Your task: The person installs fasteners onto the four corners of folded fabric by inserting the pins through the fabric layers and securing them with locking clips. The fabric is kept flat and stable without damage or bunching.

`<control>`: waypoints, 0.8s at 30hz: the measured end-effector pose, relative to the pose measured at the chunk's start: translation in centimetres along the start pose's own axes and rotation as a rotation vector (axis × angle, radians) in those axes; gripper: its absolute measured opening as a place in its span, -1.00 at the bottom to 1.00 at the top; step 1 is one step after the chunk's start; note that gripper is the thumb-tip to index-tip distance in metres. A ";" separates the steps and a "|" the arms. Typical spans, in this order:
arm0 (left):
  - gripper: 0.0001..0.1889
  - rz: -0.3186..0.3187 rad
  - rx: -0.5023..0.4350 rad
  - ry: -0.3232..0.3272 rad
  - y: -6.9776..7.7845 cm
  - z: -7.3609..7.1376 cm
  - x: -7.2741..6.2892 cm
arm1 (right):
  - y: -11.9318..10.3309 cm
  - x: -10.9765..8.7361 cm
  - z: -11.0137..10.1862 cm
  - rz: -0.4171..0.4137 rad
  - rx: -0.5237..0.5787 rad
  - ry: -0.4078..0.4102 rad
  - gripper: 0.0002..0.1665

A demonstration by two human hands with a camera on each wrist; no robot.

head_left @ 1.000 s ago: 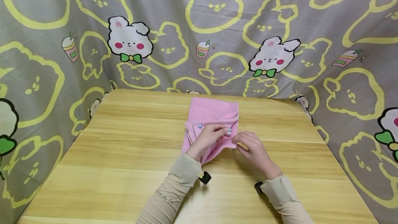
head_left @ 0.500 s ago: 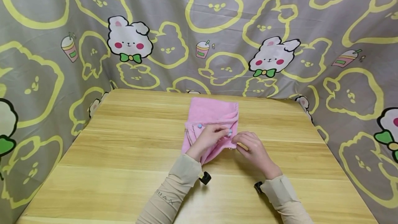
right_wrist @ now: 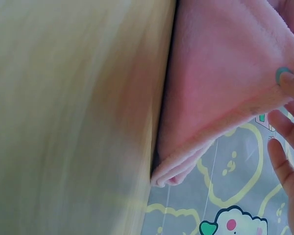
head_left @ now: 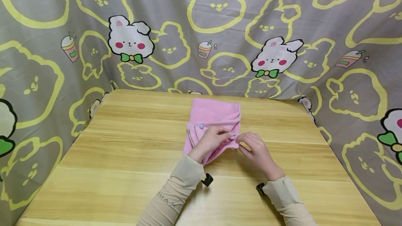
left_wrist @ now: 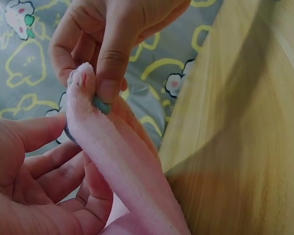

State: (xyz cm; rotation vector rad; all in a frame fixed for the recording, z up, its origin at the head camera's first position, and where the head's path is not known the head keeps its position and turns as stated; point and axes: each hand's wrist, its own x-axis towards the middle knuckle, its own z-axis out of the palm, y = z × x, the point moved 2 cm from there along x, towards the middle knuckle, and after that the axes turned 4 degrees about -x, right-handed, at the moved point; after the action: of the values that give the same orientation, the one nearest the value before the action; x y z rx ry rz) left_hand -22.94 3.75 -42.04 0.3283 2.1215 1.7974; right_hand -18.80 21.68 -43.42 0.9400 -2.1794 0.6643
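A folded pink plush cloth (head_left: 213, 111) lies on the table, its near right part lifted between both hands. One round blue button (head_left: 201, 127) shows on its fold, left of my fingers. My left hand (head_left: 209, 140) pinches the cloth edge at a second blue button, seen as a dark blue disc (left_wrist: 71, 134) by the fingers in the left wrist view. My right hand (head_left: 257, 149) pinches the cloth's corner from the right. Its thumb presses a teal snap (left_wrist: 102, 105) in the left wrist view; part of this snap's ring also shows in the right wrist view.
The wooden table (head_left: 125, 156) extends around the cloth on all sides. A grey curtain (head_left: 176, 13) with yellow outlines and white rabbits hangs behind it and at both sides. Black wrist mounts (head_left: 207, 180) project from the cuffs.
The left fingertips and the blue button under them have shifted slightly nearer and to the right. The cloth's near corner has risen a little. The right hand stays almost still.
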 end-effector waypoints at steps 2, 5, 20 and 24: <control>-0.75 0.000 -0.001 0.005 0.0 0.0 0.0 | 0.0 0.0 0.0 -0.003 -0.001 0.003 -0.76; -0.76 -0.001 0.010 0.006 0.1 -0.2 -0.1 | 0.0 0.0 0.1 -0.006 -0.005 0.006 -0.77; -0.78 0.051 0.133 -0.026 0.1 -0.9 -0.1 | -0.2 0.0 0.1 -0.015 -0.030 -0.006 -0.80; -0.79 0.071 0.150 -0.030 0.1 -0.9 -0.1 | -0.2 0.1 0.2 -0.033 -0.035 0.004 -0.81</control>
State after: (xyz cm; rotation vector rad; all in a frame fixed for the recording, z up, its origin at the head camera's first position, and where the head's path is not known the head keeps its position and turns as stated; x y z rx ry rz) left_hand -23.22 2.92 -41.75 0.4704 2.2548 1.6631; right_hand -18.76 21.45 -43.46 0.9540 -2.1608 0.6099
